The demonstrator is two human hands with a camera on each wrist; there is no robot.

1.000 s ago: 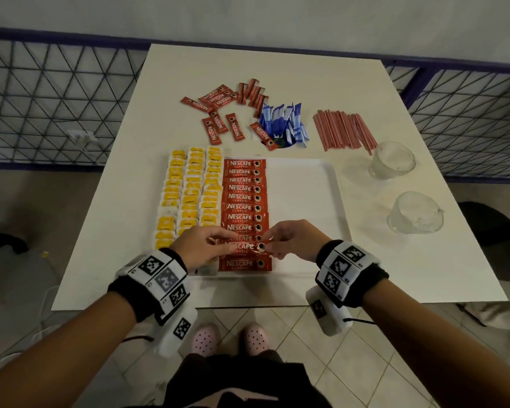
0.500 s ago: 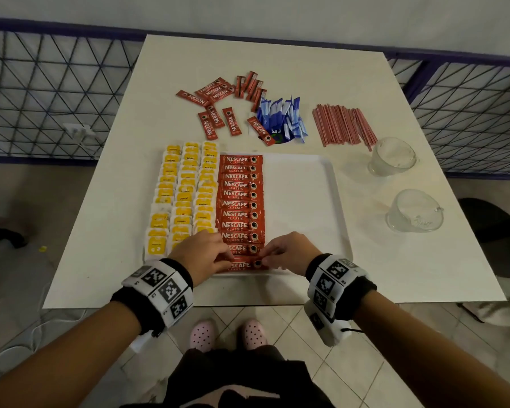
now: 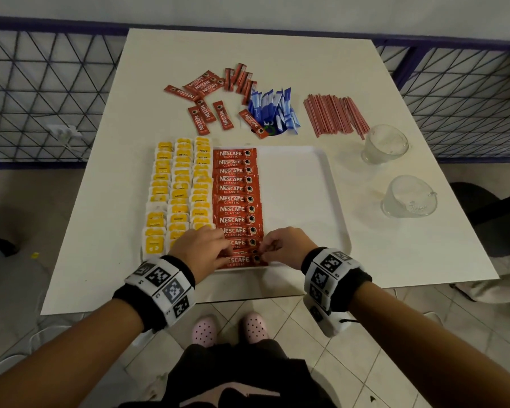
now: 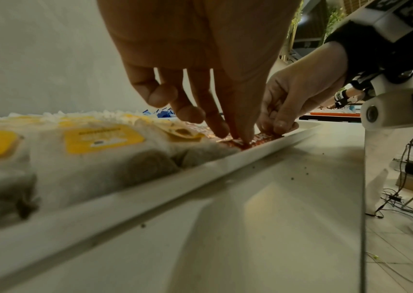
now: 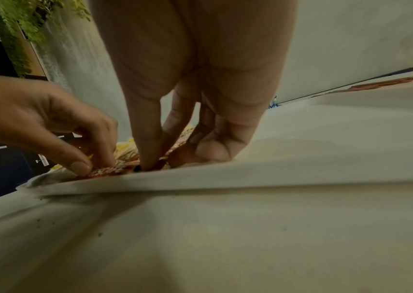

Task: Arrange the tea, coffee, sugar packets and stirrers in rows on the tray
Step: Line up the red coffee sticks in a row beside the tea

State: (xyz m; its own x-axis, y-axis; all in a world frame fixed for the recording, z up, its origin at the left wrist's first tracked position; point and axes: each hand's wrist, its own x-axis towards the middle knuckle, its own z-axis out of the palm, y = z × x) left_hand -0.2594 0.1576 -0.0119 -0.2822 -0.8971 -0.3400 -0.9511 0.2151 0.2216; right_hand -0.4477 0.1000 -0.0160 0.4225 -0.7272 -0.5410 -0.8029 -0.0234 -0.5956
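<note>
The white tray (image 3: pixel 301 201) holds three columns of yellow-labelled tea bags (image 3: pixel 178 195) and one column of red Nescafé sachets (image 3: pixel 236 198). At its near rim, the left hand (image 3: pixel 202 250) and right hand (image 3: pixel 283 245) each pinch an end of the second-nearest coffee sachet (image 3: pixel 242 252), fingers narrow, bent downward.

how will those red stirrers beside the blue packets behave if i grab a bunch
The red stirrers look thin and straight, so probably light and slightly bendy. They lie loose in a flat pile on the table, so a bunch would likely splay and some slip out.
</note>
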